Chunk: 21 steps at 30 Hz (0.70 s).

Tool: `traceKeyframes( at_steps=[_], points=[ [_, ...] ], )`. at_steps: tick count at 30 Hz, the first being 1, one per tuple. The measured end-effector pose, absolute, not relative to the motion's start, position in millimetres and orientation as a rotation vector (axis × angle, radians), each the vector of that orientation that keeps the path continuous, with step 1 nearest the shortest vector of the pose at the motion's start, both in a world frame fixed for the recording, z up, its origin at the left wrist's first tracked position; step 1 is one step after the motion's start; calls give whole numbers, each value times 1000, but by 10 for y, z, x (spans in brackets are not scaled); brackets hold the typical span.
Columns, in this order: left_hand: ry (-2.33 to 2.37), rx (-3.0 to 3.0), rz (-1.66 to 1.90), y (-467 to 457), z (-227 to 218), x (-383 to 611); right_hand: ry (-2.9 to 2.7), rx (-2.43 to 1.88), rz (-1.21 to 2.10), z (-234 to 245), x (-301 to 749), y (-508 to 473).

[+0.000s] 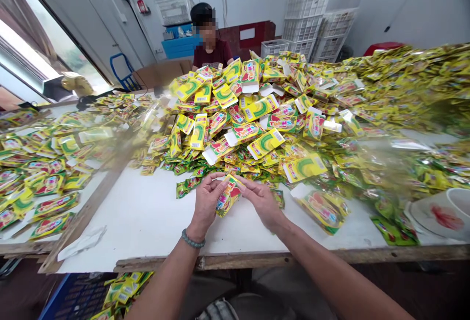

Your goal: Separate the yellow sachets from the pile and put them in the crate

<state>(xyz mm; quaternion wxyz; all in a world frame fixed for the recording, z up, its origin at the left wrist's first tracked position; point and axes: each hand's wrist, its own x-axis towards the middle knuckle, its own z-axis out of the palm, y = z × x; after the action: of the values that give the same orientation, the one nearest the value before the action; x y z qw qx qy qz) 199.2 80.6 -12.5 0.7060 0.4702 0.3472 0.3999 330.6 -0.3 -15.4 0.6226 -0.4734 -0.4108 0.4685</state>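
Note:
Between both hands, just above the white tabletop (154, 227), is a small yellow candy box (228, 197) with red and green print. My left hand (210, 197), with a beaded bracelet (193, 239) at its wrist, grips the box's left side between thumb and fingers. The fingers of my right hand (262, 200) pinch its upper right end. Behind the hands rises a large heap of yellow boxes (264, 144), some with white end flaps standing out. Small green packets (187, 186) lie along the heap's front edge.
A wooden strip (99, 197) separates more boxes (51, 178) on the left. A white flowered cup (442, 214) stands at right. Below the table edge, a blue crate (79, 295) holds boxes. Another person (211, 53) sits behind the heap, near stacked white crates (308, 11).

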Motion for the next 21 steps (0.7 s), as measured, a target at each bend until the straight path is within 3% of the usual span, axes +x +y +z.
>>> traceKeyframes(
  at_steps=[10, 15, 21],
  points=[
    [733, 941, 927, 791, -91, 2013, -959, -1095, 949, -159, 3276, -13],
    [722, 938, 936, 782, -88, 2006, -1142, -1365, 597, -190, 3262, -15],
    [745, 955, 916, 787, -122, 1955, -1357, -1299, 345, -181, 3236, -23]
  ],
)
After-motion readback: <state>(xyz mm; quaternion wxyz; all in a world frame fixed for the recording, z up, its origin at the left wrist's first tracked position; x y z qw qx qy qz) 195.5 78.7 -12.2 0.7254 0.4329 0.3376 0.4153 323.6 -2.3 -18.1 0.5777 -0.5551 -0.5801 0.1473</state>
